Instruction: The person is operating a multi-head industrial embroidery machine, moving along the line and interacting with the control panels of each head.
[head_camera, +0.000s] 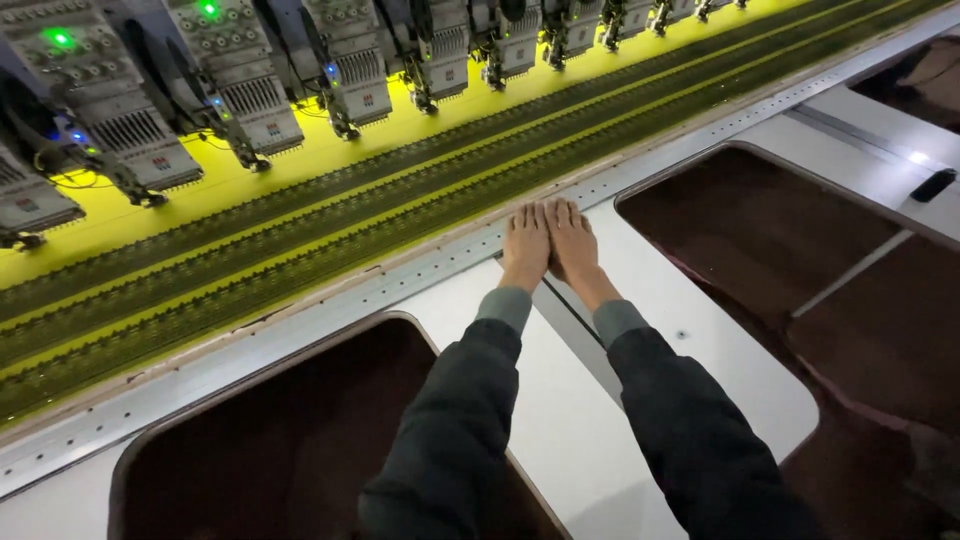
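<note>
Across the upper left of the view, a long yellow cloth (330, 150) is stretched flat, lit brightly, with dark green stitched bands (300, 250) running along its length in parallel rows. Above the cloth a row of grey stitching heads (240, 80) is hung, each with needles pointed down at the fabric; green lamps (59, 38) are lit on two of them. Below the cloth a white table (570, 420) is seen, edged by a pale metal rail (300, 320) dotted with small holes. Two large rounded openings (290, 440) are cut into the table, dark brown inside, one at lower left and one at right, the right one crossed by a thin pale bar (850, 272). A small black object (933, 185) is laid on the table at far right.

Both arms are stretched forward in dark sleeves (460, 430) with grey cuffs (505, 305). The left hand (526, 246) and the right hand (572, 240) are laid palm down, side by side and touching, on the table just at the rail, near the cloth's lower edge. The fingers of both hands are held straight and flat, spread on the surface, with nothing gripped.
</note>
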